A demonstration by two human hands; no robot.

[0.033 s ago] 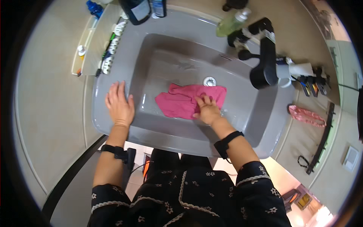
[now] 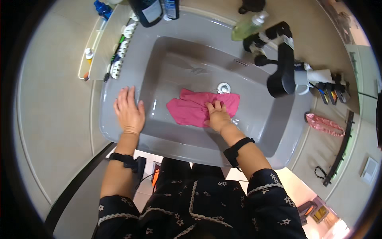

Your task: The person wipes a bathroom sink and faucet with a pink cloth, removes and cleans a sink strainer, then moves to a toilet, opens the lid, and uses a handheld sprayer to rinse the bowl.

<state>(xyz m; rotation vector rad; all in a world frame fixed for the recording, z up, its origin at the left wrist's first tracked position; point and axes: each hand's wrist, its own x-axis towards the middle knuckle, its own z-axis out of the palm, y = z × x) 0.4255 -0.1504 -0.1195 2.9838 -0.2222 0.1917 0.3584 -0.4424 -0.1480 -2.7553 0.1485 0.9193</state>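
Observation:
A wet-looking pink cloth (image 2: 185, 110) lies crumpled on the bottom of the grey sink (image 2: 163, 137), just on the near side of the round drain (image 2: 224, 88). My right hand (image 2: 219, 118) is on the cloth's right part, its fingers bent and gathering the fabric, with the thumb partly hidden. On the sink's left rim my left hand (image 2: 130, 111) rests flat, fingers stretched out and holding nothing.
A black faucet (image 2: 282, 67) reaches over the sink's right side. Behind stand a green pump bottle (image 2: 247, 28) and a dark bottle (image 2: 148, 12). Toothbrushes (image 2: 115, 55) line the left rim. A white cup (image 2: 303, 83) and a pink headband (image 2: 324, 124) are at the right.
The view has shifted slightly, so everything sits a little lower and farther right. My right hand's fingers look more curled into the cloth. My left hand stays on the rim.

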